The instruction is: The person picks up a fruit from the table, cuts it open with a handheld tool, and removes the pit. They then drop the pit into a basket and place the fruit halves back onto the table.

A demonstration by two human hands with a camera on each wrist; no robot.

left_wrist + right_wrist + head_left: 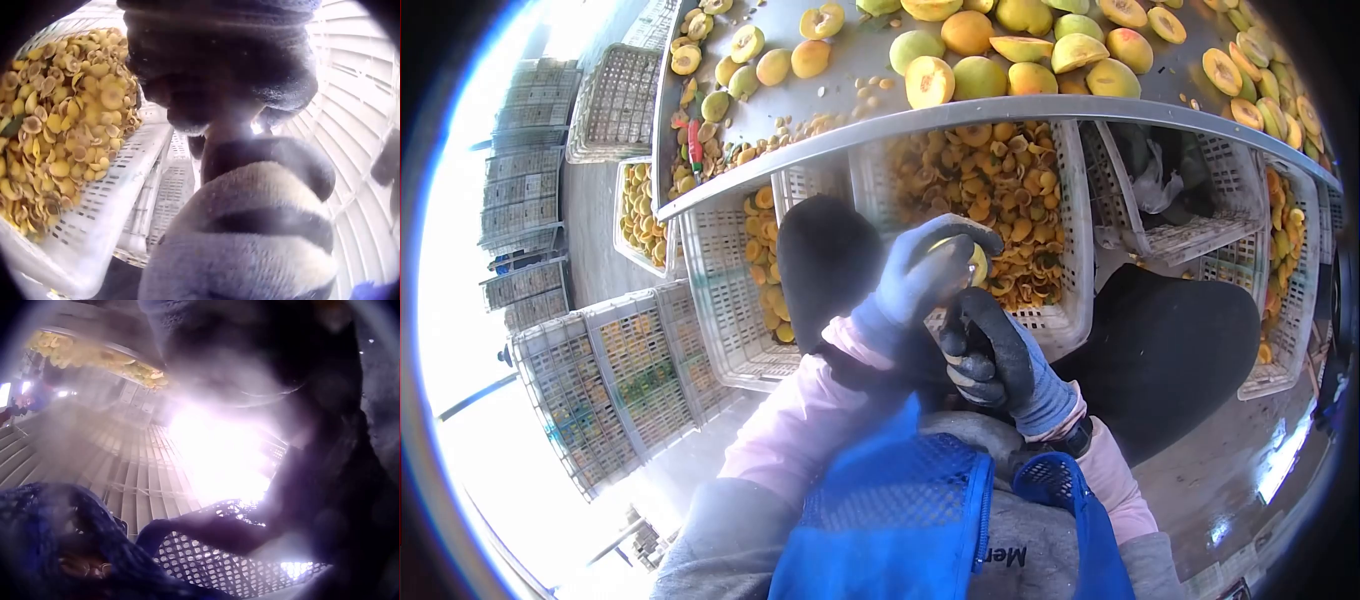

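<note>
Fruit (966,32) lay on the bench (850,55) across the top of the frame, crates of halved fruit (1060,325) under its edge, stacked crates (615,385) at lower left.

L hand (920,280) & R hand (998,362) gloved: blue-grey knit w/ black coated palms. Pink sleeves (800,420). Blue mesh apron (900,510) over grey top (1040,525), dark lettering "Mer". Black trousers (1170,350).

The fruit (977,263) is mostly covered by fingers of the left hand (915,285). Right wrist view — blurred by glare; grasp of the right hand (1000,360) — indiscernible.
</note>
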